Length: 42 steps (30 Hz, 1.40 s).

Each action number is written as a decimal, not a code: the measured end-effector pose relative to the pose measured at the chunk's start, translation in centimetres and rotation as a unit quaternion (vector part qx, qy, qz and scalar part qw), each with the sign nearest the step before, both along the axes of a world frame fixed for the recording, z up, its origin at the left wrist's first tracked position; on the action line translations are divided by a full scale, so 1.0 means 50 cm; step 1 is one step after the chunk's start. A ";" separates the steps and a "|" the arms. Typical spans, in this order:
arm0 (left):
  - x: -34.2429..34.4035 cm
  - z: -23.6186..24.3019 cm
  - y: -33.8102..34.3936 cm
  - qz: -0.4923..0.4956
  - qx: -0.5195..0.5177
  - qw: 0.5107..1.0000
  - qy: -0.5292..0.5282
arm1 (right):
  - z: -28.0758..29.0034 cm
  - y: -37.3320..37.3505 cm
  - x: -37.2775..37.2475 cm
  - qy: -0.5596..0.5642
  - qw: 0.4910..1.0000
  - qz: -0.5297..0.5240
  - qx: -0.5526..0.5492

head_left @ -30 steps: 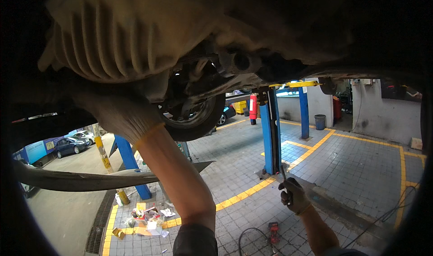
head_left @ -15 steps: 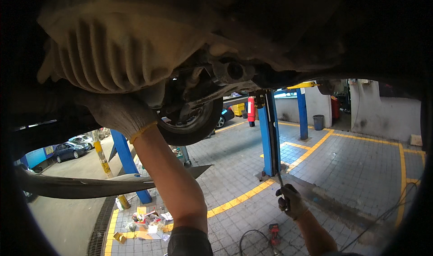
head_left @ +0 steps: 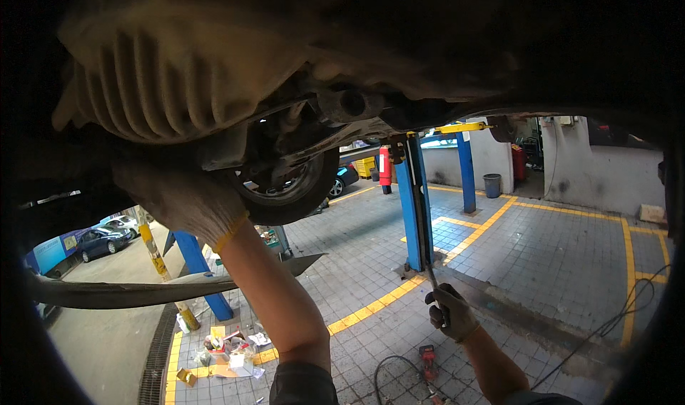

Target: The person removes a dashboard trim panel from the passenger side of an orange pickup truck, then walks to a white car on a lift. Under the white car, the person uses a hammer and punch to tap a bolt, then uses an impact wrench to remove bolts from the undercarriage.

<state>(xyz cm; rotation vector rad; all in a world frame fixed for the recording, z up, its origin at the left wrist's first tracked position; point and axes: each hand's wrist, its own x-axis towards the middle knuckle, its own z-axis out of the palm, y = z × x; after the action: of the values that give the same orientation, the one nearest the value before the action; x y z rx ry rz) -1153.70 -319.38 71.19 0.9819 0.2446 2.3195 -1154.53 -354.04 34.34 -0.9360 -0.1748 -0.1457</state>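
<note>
Overhead is a raised car's dark underside, with a ribbed metal casing (head_left: pixel 153 84) at the upper left. My left hand (head_left: pixel 182 195), in a pale glove with a yellow cuff, reaches up beneath that casing. Its fingers are lost in shadow, so whether they grip anything is hidden. Low on the right, my gloved right hand (head_left: pixel 457 314) is closed around a slim metal rod-like tool (head_left: pixel 431 275) that points upward, well below the car. Beyond my left wrist hangs a wheel (head_left: pixel 321 191).
A long dark curved panel (head_left: pixel 135 294) extends behind my left forearm. Blue lift posts (head_left: pixel 412 212) stand beyond. On the tiled floor lie a red power tool (head_left: pixel 428 362), a hose (head_left: pixel 382 376), and a pile of packages and boxes (head_left: pixel 232 355). A bin (head_left: pixel 492 185) stands by the wall.
The view has shifted slightly, so the background sits a little further left and higher. My right hand appears slightly left, still holding the tool. My left hand remains up under the casing.
</note>
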 end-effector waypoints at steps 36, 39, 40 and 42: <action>-0.204 -0.112 -0.039 -0.429 0.335 0.826 0.143 | -0.036 0.022 0.032 0.024 0.998 0.050 0.021; -0.203 -0.105 -0.040 -0.356 0.343 0.820 0.288 | -0.026 0.032 0.036 0.008 0.999 0.050 0.015; -0.220 -0.102 -0.049 -0.319 0.341 0.825 0.318 | -0.022 0.036 0.039 0.004 0.999 0.048 0.016; -0.197 -0.118 -0.052 -0.307 0.352 0.842 0.270 | -0.009 0.042 0.044 -0.006 0.998 0.058 0.010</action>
<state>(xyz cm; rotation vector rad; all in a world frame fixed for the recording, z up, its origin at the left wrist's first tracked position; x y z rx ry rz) -1163.55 -321.97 65.26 1.7517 -0.6734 1.4817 -1152.31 -351.95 33.89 -0.9032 -0.2368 -0.0463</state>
